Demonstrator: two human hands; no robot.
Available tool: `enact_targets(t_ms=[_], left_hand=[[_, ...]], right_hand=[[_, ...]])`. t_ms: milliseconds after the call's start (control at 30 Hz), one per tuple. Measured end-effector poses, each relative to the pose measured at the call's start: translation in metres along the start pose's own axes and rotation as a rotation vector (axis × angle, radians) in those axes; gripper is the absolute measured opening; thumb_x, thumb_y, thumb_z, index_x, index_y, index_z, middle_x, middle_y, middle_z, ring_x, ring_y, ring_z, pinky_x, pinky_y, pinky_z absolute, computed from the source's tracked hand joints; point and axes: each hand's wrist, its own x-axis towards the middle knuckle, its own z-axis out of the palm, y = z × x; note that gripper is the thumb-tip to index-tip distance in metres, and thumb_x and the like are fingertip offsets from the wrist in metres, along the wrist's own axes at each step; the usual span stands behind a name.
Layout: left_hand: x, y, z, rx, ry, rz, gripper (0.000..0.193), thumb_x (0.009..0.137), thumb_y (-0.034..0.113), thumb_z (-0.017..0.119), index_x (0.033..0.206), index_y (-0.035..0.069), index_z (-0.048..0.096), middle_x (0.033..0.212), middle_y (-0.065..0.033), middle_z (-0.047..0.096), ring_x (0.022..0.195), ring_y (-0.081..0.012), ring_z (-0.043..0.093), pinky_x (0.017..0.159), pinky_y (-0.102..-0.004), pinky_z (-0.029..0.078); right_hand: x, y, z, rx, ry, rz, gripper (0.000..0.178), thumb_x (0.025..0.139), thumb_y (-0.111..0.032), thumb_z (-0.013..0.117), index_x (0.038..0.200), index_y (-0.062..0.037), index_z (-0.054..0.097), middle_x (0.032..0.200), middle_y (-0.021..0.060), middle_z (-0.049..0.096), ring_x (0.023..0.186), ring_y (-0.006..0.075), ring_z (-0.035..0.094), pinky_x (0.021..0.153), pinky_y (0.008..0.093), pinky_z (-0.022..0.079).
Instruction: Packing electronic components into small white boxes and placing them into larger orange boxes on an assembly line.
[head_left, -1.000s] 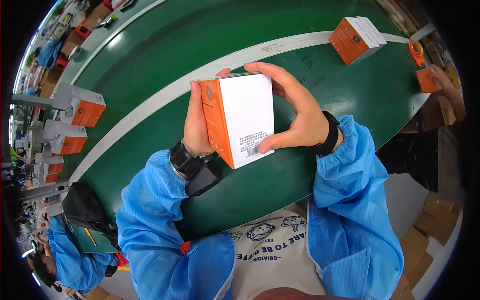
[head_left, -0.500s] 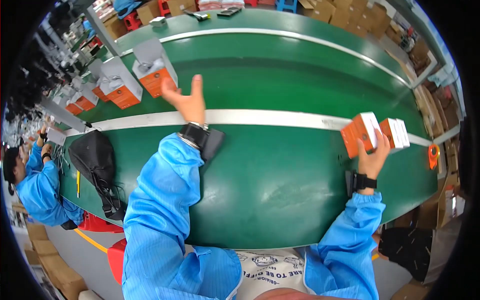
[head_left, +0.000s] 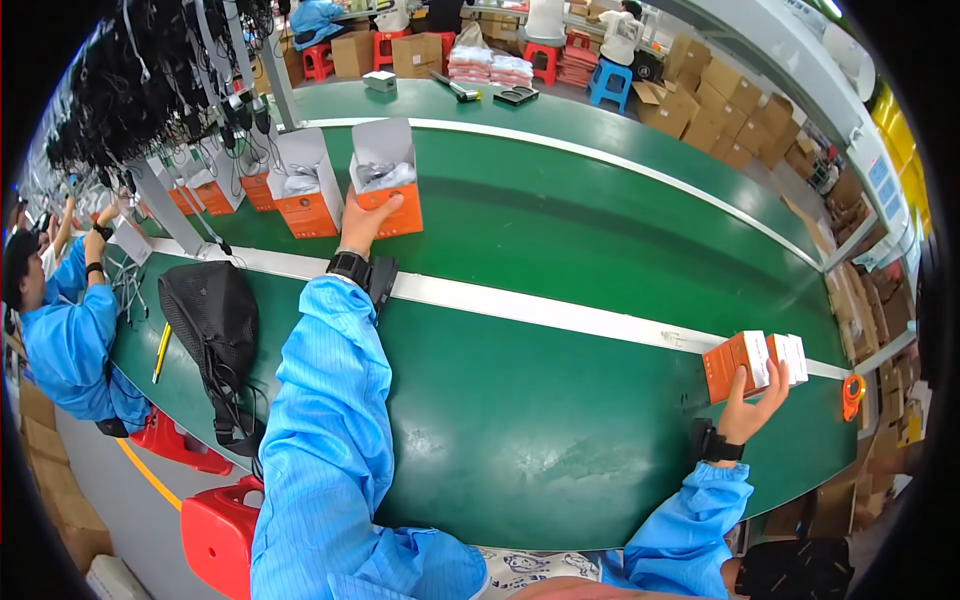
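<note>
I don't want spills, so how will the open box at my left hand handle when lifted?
The box should be fairly stiff, given its straight edges. Tipped, it might spill its contents, since the flap stands open.

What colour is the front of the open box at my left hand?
The box front is orange; head view.

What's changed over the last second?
Closed box: moved from between both hands out to the right, next to the boxes there; right hand still on it. Left hand let go, reached forward-left, now grips an open box. Unchanged: black bag, orange tape.
</note>
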Motion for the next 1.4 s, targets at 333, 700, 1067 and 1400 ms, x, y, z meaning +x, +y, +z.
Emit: enact_targets(t_ms=[333,700,1067,1400], left_hand=[[-0.173,0.064,0.159,-0.226,-0.614,-0.008,0.086,0.062,0.011,0.08,0.131,0.001,0.03,0.124,-0.0121,0.046,0.115,-0.0217,0.046,0.098,-0.0352,0.038],[-0.245,0.103,0.187,0.195,-0.82,0.48,0.055,0.082,0.021,0.063,0.129,0.004,0.041,0.139,-0.021,0.027,0.126,-0.0338,0.035,0.101,-0.0406,0.032],[-0.258,0.112,0.192,0.003,-0.754,0.436,0.041,0.082,0.008,0.057,0.122,0.005,0.05,0.136,-0.0216,0.033,0.124,-0.0329,0.038,0.102,-0.0401,0.03],[-0.262,0.111,0.194,-0.237,-0.673,0.145,0.066,0.078,0.0,0.057,0.134,0.002,0.022,0.132,-0.0173,0.037,0.123,-0.0257,0.038,0.105,-0.0395,0.027]], right_hand=[[-0.015,-0.076,0.002,0.672,-0.615,0.013,0.027,0.07,-0.005,0.07,0.094,-0.0017,0.058,0.118,0.0152,0.053,0.11,0.0292,0.051,0.094,0.036,0.039],[-0.031,-0.086,-0.004,0.819,-0.677,-0.063,0.035,0.077,-0.008,0.065,0.109,0.0002,0.055,0.134,0.0202,0.036,0.122,0.0352,0.04,0.101,0.0404,0.031],[-0.04,-0.094,-0.003,1.23,-0.629,0.331,0.069,0.074,0.005,0.058,0.136,-0.0058,0.029,0.13,0.0149,0.039,0.121,0.026,0.04,0.101,0.0366,0.032],[-0.036,-0.119,-0.005,1.352,-0.675,0.832,0.08,0.07,0.01,0.057,0.138,-0.0071,0.018,0.127,0.0143,0.041,0.118,0.0228,0.042,0.099,0.0349,0.034]])
